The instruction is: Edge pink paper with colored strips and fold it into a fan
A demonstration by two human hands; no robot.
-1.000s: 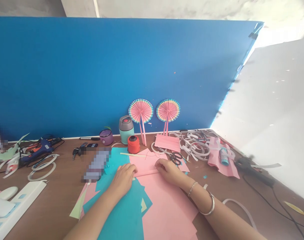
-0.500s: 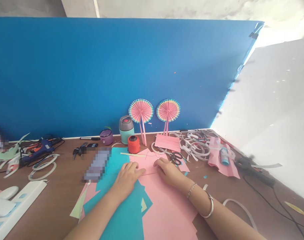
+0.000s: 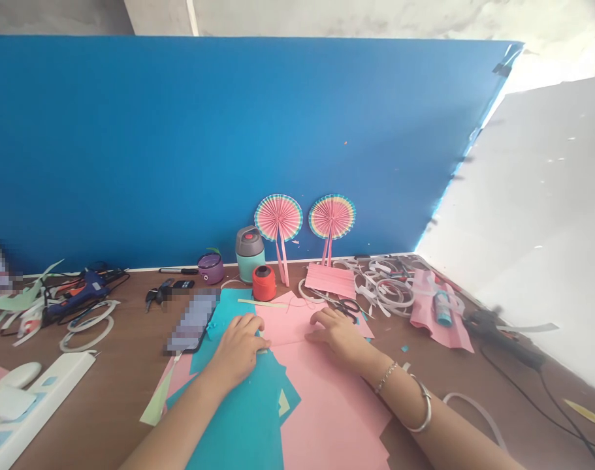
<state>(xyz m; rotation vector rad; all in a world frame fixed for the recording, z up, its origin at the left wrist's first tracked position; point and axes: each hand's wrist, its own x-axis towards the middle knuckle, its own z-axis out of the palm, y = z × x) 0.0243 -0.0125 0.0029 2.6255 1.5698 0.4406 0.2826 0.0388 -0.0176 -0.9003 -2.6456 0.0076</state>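
A pink sheet of paper (image 3: 287,326) lies in front of me with a crease running across it. My left hand (image 3: 241,349) is at its left edge, fingers bent over the paper and thumb pointing inward. At the right side my right hand (image 3: 339,339) grips the same sheet with curled fingers; the fingertips are partly hidden. More pink paper (image 3: 331,418) and teal paper (image 3: 233,424) lie beneath my forearms. Black-handled scissors (image 3: 349,307) rest just beyond my right hand. A thin pale strip (image 3: 262,303) lies across the top of the papers.
Two round pleated fans (image 3: 278,217) lean on the blue board. Before it stand a red container (image 3: 264,284), a teal flask (image 3: 251,261) and a purple pot (image 3: 211,269). Phone (image 3: 193,321) and power strip (image 3: 42,405) are left; coiled white strips (image 3: 388,290) and a glue gun (image 3: 503,336) right.
My hands have moved apart along the crease, the left one toward the paper's left edge and the right one slightly rightward. The whole view has shifted a little.
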